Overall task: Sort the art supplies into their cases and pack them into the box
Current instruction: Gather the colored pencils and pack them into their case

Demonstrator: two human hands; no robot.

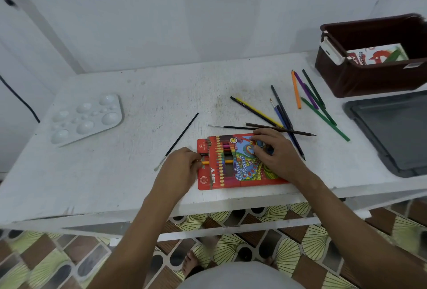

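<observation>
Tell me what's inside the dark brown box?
The dark brown plastic box holds a flat white pastels pack with red print, lying on its floor. Anything beneath it or behind the near wall is hidden.

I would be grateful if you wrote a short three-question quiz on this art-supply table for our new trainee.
1. True or false: the left hand is sliding a pencil into the open end of the red colour pencil case.
2. Which item already lies inside the brown box? A) the white paint palette B) a pastels pack C) the orange pencil
3. Fill in: the right hand rests on top of the ____.

Key
1. True; it pinches pencil ends at the case's opening.
2. B.
3. Colour pencil case.
</observation>
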